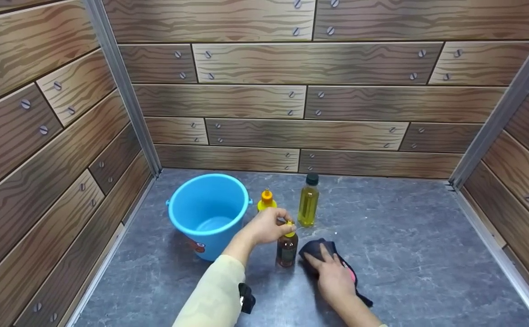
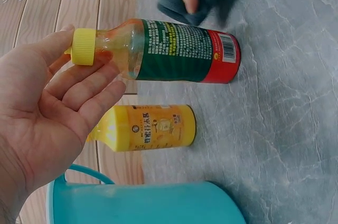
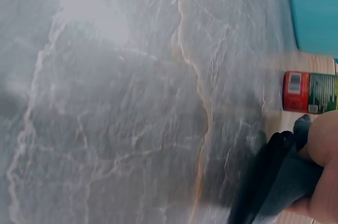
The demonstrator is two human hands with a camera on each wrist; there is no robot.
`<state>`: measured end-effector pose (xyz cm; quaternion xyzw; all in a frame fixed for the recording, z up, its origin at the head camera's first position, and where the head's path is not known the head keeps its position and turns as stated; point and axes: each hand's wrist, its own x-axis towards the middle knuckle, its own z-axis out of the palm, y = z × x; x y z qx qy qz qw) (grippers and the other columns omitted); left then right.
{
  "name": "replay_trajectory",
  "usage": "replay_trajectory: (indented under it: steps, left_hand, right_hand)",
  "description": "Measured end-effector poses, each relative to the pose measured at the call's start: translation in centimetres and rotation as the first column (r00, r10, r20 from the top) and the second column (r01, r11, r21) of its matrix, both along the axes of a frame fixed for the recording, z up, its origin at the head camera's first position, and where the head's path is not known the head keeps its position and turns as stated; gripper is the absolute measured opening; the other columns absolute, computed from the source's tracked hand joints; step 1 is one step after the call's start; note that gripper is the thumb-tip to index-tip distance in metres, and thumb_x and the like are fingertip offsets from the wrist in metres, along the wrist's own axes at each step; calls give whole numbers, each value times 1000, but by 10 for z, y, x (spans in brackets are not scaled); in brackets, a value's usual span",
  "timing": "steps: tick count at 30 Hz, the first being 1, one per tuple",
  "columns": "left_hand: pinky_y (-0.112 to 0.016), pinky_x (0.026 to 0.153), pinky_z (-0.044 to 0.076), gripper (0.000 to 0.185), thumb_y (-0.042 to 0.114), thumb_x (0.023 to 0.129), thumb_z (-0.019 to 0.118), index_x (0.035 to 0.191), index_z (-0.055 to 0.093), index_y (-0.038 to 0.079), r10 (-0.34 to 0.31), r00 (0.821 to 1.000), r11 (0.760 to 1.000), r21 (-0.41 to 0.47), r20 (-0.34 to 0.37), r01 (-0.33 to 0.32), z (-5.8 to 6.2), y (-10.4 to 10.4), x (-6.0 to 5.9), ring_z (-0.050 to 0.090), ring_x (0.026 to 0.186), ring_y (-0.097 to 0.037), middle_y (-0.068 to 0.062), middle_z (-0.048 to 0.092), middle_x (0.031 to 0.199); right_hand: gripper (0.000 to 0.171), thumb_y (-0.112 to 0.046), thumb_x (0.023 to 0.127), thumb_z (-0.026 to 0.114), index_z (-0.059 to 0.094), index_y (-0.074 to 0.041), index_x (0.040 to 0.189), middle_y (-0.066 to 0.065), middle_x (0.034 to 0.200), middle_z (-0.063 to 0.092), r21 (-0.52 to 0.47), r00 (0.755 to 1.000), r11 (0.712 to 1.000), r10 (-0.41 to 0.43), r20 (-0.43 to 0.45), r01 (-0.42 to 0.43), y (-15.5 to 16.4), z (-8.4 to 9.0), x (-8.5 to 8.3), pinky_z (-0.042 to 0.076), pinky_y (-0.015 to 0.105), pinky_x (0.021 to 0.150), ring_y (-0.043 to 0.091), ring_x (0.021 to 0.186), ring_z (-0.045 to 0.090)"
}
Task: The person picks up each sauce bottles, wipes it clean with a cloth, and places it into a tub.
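Sauce bottle [image 2: 182, 52] first: your left hand [image 2: 63, 94] has thumb and forefinger pinched on its yellow cap [image 2: 83, 47], while your other fingers lie loosely beside the neck. The cap is ridged round its side, with a small nozzle showing on top. Below it the body is clear and tinted reddish-orange, then wrapped in a dark green label with rows of pale and yellow print. A red band runs round the bottom — a white barcode patch sits at its edge. The bottle is upright in front of you, between the bucket and the dark fabric item; you cannot tell here whether its base touches the tabletop.

Your right hand [image 1: 334, 277] rests on that dark fabric item [image 1: 316, 249], fingers spread apart, just beside the bottle. The fabric is black with a pink patch, partly covered by your hand.

Farther out, a yellow bottle [image 2: 153, 127] with an orange nozzle cap stands behind your left hand. An oil bottle [image 1: 308, 206], black-capped over yellow-green liquid, stands near it. The blue bucket [image 1: 191, 238] is to the left — all on the grey marbled tabletop [image 1: 423, 263].
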<state>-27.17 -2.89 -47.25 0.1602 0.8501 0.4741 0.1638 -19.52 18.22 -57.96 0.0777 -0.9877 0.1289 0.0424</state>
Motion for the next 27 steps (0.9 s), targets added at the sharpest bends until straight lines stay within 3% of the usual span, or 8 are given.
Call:
replay_trajectory:
  steps: [6,15,21,27]
  left_hand:
    - [-42,87,62,6,17,106,70,107,71,12,-32,999,999,0,0,32,0,1,1,75,94,-20,-3,75,104]
    - [-43,90,61,13,13,107,66,118,71,9,-55,998,998,13,-20,55,-1,2,3,74,100,-20,-8,74,114]
    - [-44,95,60,24,17,105,70,127,70,10,35,995,999,5,-91,-35,-5,6,12,71,113,-23,-12,72,128]
    - [-45,93,60,25,26,98,81,115,74,9,150,973,986,-46,-177,-160,-5,9,20,71,109,-24,-9,76,116]
  right_hand:
    - [70,12,88,68,69,-32,143,18,162,47,-37,999,999,-37,9,37,9,4,3,57,67,82,55,134,54]
    - [67,11,88,66,71,-30,141,18,157,52,-108,993,994,-21,-117,9,13,4,12,58,65,79,54,128,59]
    - [64,11,87,66,73,-29,137,20,153,56,-125,982,992,-14,-190,-10,12,5,15,58,64,79,51,124,63]
    - [64,9,88,66,72,-30,138,20,154,55,-140,981,990,-11,-196,-17,13,8,17,57,65,83,51,125,62]
